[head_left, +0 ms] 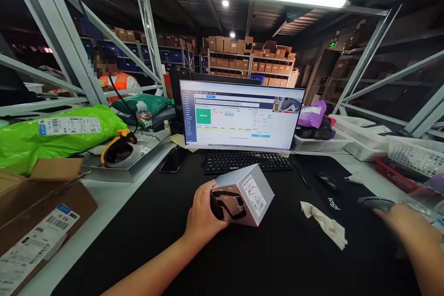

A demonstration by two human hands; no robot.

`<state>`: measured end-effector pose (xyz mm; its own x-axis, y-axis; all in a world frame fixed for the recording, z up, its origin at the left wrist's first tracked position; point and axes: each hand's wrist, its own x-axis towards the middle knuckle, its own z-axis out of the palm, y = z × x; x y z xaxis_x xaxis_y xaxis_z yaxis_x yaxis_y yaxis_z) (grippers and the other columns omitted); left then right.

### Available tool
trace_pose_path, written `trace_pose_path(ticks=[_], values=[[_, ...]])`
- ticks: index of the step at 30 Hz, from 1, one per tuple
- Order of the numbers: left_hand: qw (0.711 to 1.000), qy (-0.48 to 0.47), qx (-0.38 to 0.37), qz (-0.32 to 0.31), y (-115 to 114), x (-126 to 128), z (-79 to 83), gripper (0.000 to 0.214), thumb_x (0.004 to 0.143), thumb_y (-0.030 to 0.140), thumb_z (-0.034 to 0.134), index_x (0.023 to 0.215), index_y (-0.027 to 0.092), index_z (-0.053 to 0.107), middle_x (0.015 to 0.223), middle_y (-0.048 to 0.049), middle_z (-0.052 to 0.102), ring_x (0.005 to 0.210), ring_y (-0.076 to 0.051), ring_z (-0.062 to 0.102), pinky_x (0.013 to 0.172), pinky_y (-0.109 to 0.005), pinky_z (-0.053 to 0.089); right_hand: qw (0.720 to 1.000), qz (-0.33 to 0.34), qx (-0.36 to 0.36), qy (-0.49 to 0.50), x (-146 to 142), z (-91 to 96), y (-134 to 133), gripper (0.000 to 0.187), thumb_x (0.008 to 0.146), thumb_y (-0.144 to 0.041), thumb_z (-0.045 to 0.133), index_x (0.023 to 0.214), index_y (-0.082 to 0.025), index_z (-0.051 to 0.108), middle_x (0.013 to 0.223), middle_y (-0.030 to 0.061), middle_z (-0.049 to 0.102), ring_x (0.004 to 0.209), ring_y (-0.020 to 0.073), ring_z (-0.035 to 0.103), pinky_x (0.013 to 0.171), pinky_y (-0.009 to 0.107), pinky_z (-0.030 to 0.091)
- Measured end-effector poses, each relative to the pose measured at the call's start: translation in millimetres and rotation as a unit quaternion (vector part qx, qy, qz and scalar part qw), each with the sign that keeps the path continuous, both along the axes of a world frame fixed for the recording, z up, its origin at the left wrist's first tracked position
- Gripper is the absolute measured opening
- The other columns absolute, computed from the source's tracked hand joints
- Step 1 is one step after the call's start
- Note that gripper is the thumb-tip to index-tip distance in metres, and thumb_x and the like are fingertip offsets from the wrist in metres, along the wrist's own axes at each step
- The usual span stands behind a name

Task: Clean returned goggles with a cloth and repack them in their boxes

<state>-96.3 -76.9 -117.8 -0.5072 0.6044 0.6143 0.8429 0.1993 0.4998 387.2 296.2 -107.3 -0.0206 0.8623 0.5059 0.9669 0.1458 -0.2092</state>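
Note:
My left hand (201, 212) is wrapped round the left end of a silver-and-brown box (231, 203). The box is tilted above the black desk mat (215, 259); its side carries a picture of dark glasses, and a white label (255, 193) is on its end. At the right edge, my right hand (404, 219) is smeared by motion, its fingers closed around a slim grey object (376, 202) whose kind I cannot make out. A crumpled off-white cloth (328, 224) lies on the mat between the two hands.
A monitor (239, 118) stands behind a keyboard (246, 162), with a phone (172, 159) to its left and a mouse (326, 180) to its right. An opened carton (48, 222) and green parcel (62, 132) flank the left; white baskets (360, 141) line the right. A person (116, 81) is behind the frame.

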Motion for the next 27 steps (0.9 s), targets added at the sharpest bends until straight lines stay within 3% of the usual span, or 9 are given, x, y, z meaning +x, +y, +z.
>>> trace_pose_path(ticks=[1, 3, 6, 9, 13, 16, 20, 27], values=[[1.000, -0.005, 0.000, 0.001, 0.3, -0.2, 0.3, 0.078, 0.064, 0.028, 0.070, 0.136, 0.019, 0.042, 0.134, -0.0128, 0.056, 0.126, -0.032, 0.056, 0.104, -0.048, 0.054, 0.999, -0.025, 0.019, -0.032, -12.2, 3.6, -0.1, 0.039, 0.069, -0.064, 0.059, 0.080, -0.027, 0.068, 0.061, 0.0175, 0.059, 0.064, 0.0501, 0.065, 0.050, 0.062, 0.048], [1.000, -0.014, 0.001, 0.001, 1.1, -0.8, 0.7, 0.078, 0.063, 0.029, 0.070, 0.135, 0.018, 0.042, 0.133, -0.0134, 0.057, 0.125, -0.033, 0.057, 0.104, -0.050, 0.054, 0.995, 0.041, 0.034, -0.079, -46.2, 10.5, 5.0, 0.056, 0.084, -0.060, 0.047, 0.110, -0.015, 0.067, 0.091, 0.0276, 0.065, 0.091, 0.0502, 0.067, 0.069, 0.062, 0.053], [1.000, -0.027, -0.012, 0.002, 1.5, -1.6, 0.7, 0.081, 0.060, 0.030, 0.072, 0.135, 0.019, 0.042, 0.133, -0.0129, 0.056, 0.125, -0.034, 0.057, 0.101, -0.050, 0.055, 0.988, 0.129, 0.021, -0.082, -102.3, 9.0, 28.9, 0.062, 0.091, -0.057, 0.046, 0.133, -0.012, 0.056, 0.119, 0.0232, 0.064, 0.114, 0.0394, 0.063, 0.095, 0.051, 0.051], [0.999, -0.030, -0.034, 0.008, 1.0, -1.0, 0.4, 0.085, 0.059, 0.030, 0.073, 0.136, 0.021, 0.041, 0.135, -0.0114, 0.056, 0.125, -0.034, 0.056, 0.098, -0.048, 0.057, 0.985, 0.160, -0.002, -0.067, -135.3, -9.8, 57.2, 0.064, 0.090, -0.055, 0.053, 0.140, -0.014, 0.051, 0.130, 0.0202, 0.060, 0.119, 0.0354, 0.060, 0.100, 0.047, 0.049], [0.999, -0.015, -0.046, 0.015, -0.1, 1.1, -0.2, 0.086, 0.059, 0.031, 0.073, 0.138, 0.021, 0.040, 0.138, -0.0120, 0.054, 0.128, -0.034, 0.055, 0.099, -0.047, 0.056, 0.987, 0.160, -0.014, -0.018, -138.4, -36.7, 71.3, 0.065, 0.091, -0.056, 0.050, 0.138, -0.011, 0.052, 0.128, 0.0220, 0.060, 0.116, 0.0353, 0.063, 0.094, 0.047, 0.053], [0.998, -0.010, -0.053, 0.018, -0.3, 0.9, -0.8, 0.086, 0.060, 0.032, 0.072, 0.139, 0.021, 0.038, 0.137, -0.0127, 0.055, 0.128, -0.034, 0.055, 0.098, -0.047, 0.056, 0.982, 0.191, -0.009, 0.002, -131.0, -47.3, 68.4, 0.060, 0.091, -0.052, 0.052, 0.138, -0.015, 0.052, 0.133, 0.0174, 0.058, 0.120, 0.0308, 0.062, 0.096, 0.040, 0.053], [0.998, -0.009, -0.064, 0.020, 0.0, -3.1, -2.2, 0.088, 0.060, 0.032, 0.073, 0.139, 0.022, 0.037, 0.139, -0.0130, 0.054, 0.128, -0.035, 0.055, 0.098, -0.049, 0.056, 0.977, 0.212, -0.019, -0.015, -128.1, -52.7, 64.2, 0.054, 0.085, -0.039, 0.061, 0.136, -0.022, 0.055, 0.132, 0.0105, 0.061, 0.116, 0.0272, 0.064, 0.097, 0.037, 0.052], [0.997, -0.016, -0.078, 0.012, 1.4, -8.0, -1.3, 0.088, 0.062, 0.036, 0.074, 0.140, 0.023, 0.036, 0.141, -0.0126, 0.053, 0.130, -0.035, 0.054, 0.100, -0.049, 0.055, 0.991, 0.126, -0.026, -0.044, -128.9, -52.1, 63.1, 0.057, 0.082, -0.039, 0.061, 0.134, -0.018, 0.055, 0.120, 0.0149, 0.065, 0.110, 0.0328, 0.064, 0.090, 0.043, 0.051]])
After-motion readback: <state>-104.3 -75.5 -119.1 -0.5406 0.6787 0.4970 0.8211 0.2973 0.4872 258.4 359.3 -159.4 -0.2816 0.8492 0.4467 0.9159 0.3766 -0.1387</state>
